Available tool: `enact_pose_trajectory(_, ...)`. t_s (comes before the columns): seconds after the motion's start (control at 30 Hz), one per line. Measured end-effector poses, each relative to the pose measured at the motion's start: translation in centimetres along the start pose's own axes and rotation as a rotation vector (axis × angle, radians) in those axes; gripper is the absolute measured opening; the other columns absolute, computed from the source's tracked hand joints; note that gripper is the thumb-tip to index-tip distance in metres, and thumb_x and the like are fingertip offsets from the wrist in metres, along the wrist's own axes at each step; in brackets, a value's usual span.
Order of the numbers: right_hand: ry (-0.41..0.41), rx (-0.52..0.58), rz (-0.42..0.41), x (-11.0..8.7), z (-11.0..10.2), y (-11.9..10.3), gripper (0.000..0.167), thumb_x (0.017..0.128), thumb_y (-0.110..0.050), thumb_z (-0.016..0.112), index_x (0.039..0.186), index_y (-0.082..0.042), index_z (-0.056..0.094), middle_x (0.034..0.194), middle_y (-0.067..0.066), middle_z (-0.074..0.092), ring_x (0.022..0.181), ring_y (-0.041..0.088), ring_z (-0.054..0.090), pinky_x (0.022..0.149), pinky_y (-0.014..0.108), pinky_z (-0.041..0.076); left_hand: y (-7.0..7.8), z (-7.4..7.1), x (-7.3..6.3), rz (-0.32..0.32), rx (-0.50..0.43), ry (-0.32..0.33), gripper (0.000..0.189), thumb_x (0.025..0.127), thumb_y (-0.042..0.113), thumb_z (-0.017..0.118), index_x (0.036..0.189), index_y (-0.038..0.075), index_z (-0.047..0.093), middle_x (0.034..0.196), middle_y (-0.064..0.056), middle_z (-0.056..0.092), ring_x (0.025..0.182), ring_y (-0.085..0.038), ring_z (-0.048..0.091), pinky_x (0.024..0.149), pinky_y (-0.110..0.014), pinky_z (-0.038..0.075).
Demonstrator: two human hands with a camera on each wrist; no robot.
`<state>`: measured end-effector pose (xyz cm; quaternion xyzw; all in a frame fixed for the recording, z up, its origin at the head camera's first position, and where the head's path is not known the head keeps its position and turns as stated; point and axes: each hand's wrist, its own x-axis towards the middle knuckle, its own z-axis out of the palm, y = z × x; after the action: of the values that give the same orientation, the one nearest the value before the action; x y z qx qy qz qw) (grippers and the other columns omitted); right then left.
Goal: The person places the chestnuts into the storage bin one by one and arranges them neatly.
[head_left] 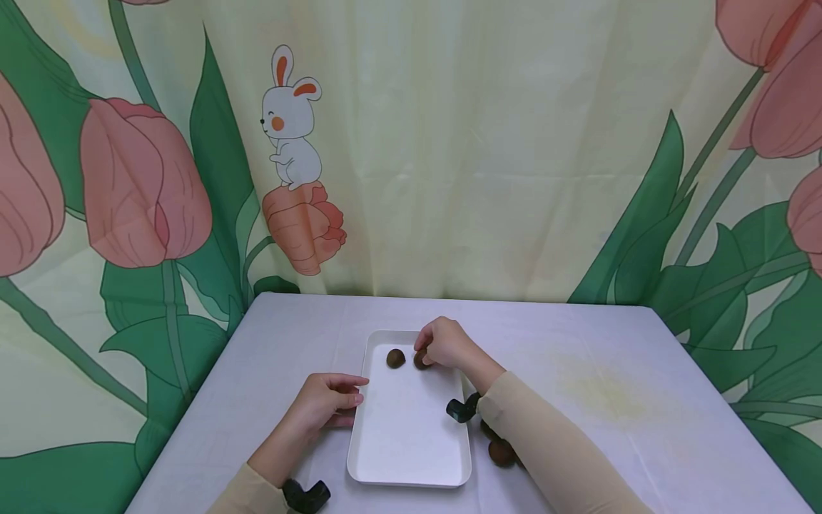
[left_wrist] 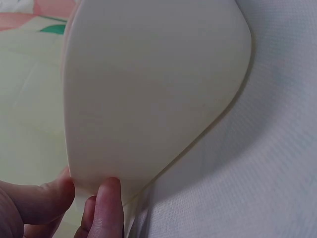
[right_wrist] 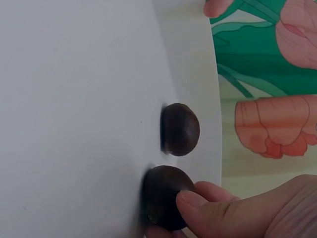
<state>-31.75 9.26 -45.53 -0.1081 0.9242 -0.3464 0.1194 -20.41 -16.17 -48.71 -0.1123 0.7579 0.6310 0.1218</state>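
Observation:
A white rectangular tray [head_left: 409, 428] lies lengthwise on the table. My left hand [head_left: 330, 402] holds its left side; in the left wrist view, thumb and fingertips meet at the rim and outer wall of the tray [left_wrist: 148, 99]. Near the tray's far end, my right hand [head_left: 446, 343] pinches a brown chestnut [head_left: 421, 359], low over the tray's floor. To its left, a second chestnut [head_left: 395, 358] rests in the tray. The right wrist view shows the pinched chestnut [right_wrist: 166, 198], dark and glossy, beside the resting chestnut [right_wrist: 182, 130].
More chestnuts [head_left: 501, 452] lie on the table right of the tray, partly hidden under my right sleeve [head_left: 546, 435]. A white cloth covers the table [head_left: 578, 343]. Behind it hangs a curtain [head_left: 481, 157] printed with tulips and a rabbit. Black wrist cameras sit at both cuffs.

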Motion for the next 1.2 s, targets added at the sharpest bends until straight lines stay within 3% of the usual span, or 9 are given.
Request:
enact_pose_trajectory(0.47, 0.009, 0.001, -0.008, -0.1, 0.0, 0.0, 0.026, 0.082, 0.012, 0.074, 0.091, -0.011, 0.082, 0.092, 0.002, 0.078, 0.088, 0.018, 0.063, 0.077, 0.028, 0.051, 0.1, 0.0, 0.0, 0.001, -0.005, -0.007, 0.033, 0.089, -0.001, 0.083, 0.122, 0.003, 0.08, 0.099, -0.009, 0.074, 0.075, -0.017, 0.074, 0.067, -0.039, 0.069)
enact_pose_trajectory(0.67, 0.02, 0.033, 0.008, -0.1, -0.6, -0.3, 0.03, 0.083, 0.012, 0.066, 0.095, -0.01, 0.082, 0.098, 0.006, 0.079, 0.086, 0.02, 0.061, 0.065, 0.025, 0.047, 0.1, 0.0, 0.0, 0.001, -0.009, -0.01, 0.033, 0.089, -0.002, 0.083, 0.122, 0.003, 0.081, 0.098, -0.01, 0.073, 0.075, -0.017, 0.073, 0.066, -0.039, 0.068)
enact_pose_trajectory(0.8, 0.0, 0.106, 0.027, -0.2, -1.1, -0.5, 0.031, 0.084, 0.014, 0.063, 0.1, -0.005, 0.081, 0.102, 0.011, 0.078, 0.081, 0.023, 0.065, 0.062, 0.025, 0.053, 0.1, 0.0, 0.0, 0.002, -0.006, -0.005, 0.032, 0.089, -0.002, 0.083, 0.121, 0.003, 0.081, 0.098, -0.009, 0.072, 0.073, -0.016, 0.073, 0.066, -0.038, 0.068)
enact_pose_trajectory(0.93, -0.027, 0.205, 0.038, -0.5, -1.6, -0.5, 0.026, 0.088, 0.015, 0.067, 0.106, 0.0, 0.079, 0.107, 0.015, 0.078, 0.081, 0.025, 0.07, 0.073, 0.035, 0.067, 0.1, 0.0, 0.0, 0.005, -0.003, -0.004, 0.032, 0.089, -0.002, 0.083, 0.121, 0.003, 0.081, 0.098, -0.009, 0.073, 0.073, -0.017, 0.074, 0.066, -0.039, 0.068)
enact_pose_trajectory(1.03, -0.038, 0.261, 0.046, -0.7, -2.0, -0.6, 0.024, 0.091, 0.014, 0.07, 0.109, 0.001, 0.079, 0.111, 0.018, 0.078, 0.086, 0.026, 0.072, 0.081, 0.041, 0.068, 0.1, 0.0, 0.0, 0.006, -0.005, -0.004, 0.032, 0.089, -0.002, 0.083, 0.121, 0.002, 0.081, 0.099, -0.01, 0.072, 0.073, -0.017, 0.074, 0.067, -0.039, 0.069)
enact_pose_trajectory(1.2, -0.054, 0.318, 0.039, -1.1, -2.8, -0.3, 0.024, 0.093, 0.011, 0.068, 0.114, 0.003, 0.077, 0.115, 0.021, 0.077, 0.095, 0.031, 0.074, 0.078, 0.038, 0.068, 0.1, 0.0, 0.0, 0.004, -0.003, -0.003, 0.032, 0.089, -0.002, 0.083, 0.121, 0.003, 0.081, 0.099, -0.01, 0.073, 0.074, -0.017, 0.074, 0.066, -0.039, 0.069)
